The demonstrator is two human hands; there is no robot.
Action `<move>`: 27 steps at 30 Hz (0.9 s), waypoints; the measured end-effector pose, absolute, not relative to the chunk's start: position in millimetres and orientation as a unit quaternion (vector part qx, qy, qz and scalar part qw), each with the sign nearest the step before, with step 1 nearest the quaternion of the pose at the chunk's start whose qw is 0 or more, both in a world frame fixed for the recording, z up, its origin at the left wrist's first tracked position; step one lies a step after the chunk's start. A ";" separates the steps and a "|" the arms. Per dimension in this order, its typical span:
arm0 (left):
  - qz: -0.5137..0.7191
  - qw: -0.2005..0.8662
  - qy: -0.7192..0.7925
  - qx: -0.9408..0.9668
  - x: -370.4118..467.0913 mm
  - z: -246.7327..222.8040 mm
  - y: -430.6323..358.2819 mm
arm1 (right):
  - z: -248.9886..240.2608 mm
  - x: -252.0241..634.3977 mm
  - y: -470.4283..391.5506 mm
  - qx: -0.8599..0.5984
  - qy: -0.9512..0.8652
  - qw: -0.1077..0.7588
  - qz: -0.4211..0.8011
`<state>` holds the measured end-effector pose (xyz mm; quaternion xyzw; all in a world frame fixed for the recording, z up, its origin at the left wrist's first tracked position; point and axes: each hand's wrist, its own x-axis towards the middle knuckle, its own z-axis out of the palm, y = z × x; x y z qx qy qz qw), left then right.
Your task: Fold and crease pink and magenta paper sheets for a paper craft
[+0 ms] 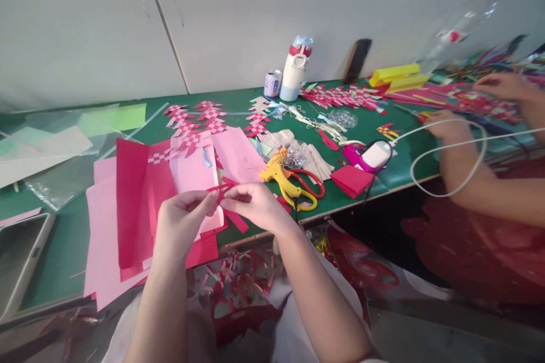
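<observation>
We have the red strip (219,186) just above the near edge of the surface (63,272), between our left hand (181,218) and right hand (259,204). The fingers (210,199) of the left are drawn together, seemingly pinching it close to its left part. Those of the right are bent inward beside its right part, thumb near forefinger; we cannot tell whether they grip it as well.

Its long axis looks to run roughly left to right, from one set of fingertips toward the other, so it lies to the right of our left fingers. The left hand looks nearer to it, touching, while the right is at most just beside. Loose strips (235,220) slant below the fingertips, the pink sheets (102,227) lie left, and the scissors (284,181) right.
</observation>
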<state>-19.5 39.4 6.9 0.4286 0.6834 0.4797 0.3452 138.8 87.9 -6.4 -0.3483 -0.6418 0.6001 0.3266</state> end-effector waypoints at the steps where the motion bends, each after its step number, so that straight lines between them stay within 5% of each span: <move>1: 0.479 0.347 0.683 0.429 -19.5 7.2 39.4 | -6.1 138.9 87.9 -0.349 -0.642 0.326 0.599; 27: 0.577 0.267 0.706 0.311 -32.9 10.8 38.3 | -8.8 147.5 88.7 -0.348 -0.680 0.235 0.601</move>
